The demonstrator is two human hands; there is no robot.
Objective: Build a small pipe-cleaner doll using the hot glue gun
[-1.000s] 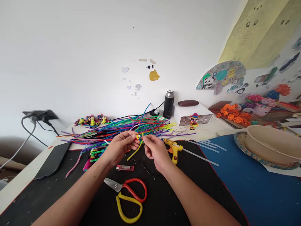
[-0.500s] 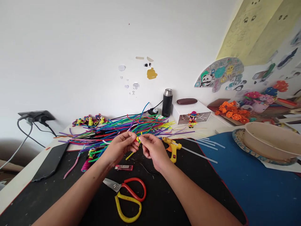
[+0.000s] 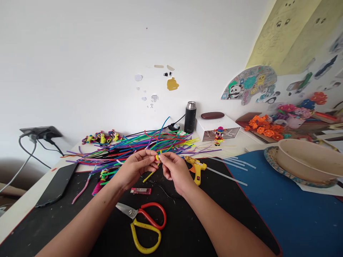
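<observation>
Left hand (image 3: 138,168) and right hand (image 3: 174,170) meet above the black mat (image 3: 182,230), fingertips pinched on a small yellow piece (image 3: 157,157) between them; neither is clearly nearer; a thin yellow stem (image 3: 148,176) slants from beside the right fingertips down and leftward.

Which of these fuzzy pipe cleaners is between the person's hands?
The yellow pipe cleaner between the left hand and right hand, one end slanting below; the multicoloured heap lies beyond.
</observation>
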